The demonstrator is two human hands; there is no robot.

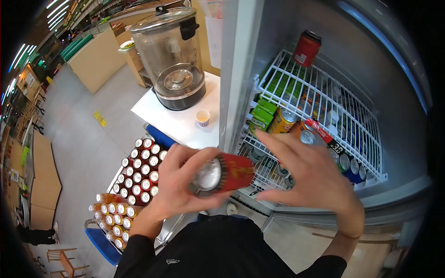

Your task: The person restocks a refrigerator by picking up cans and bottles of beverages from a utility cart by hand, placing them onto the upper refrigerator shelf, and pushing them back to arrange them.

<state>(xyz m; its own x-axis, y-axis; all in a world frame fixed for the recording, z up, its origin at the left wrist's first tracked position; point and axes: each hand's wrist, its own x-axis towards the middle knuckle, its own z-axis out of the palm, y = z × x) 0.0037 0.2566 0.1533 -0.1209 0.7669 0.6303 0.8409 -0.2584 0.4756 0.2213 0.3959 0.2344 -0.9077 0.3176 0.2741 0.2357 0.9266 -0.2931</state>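
My left hand (174,187) grips a red drink can (238,171), tilted on its side and slightly blurred by motion, in front of the refrigerator opening. To its right, my right hand (313,178) is open, fingers and thumb spread, apart from the can and holding nothing. Behind the right hand is the refrigerator's white wire shelf (340,99). One red can (307,48) stands upright at the back of that shelf. Beneath it, green boxes (263,116), a yellow can (283,119) and other cans sit on a lower shelf, partly hidden by my right hand.
At lower left, a blue-edged cart (103,243) carries rows of dark red cans (139,173) and orange-coloured bottles (116,215). A white table (185,125) holds a clear drink dispenser (174,60) and a paper cup (202,117). The refrigerator's edge (234,69) stands beside it.
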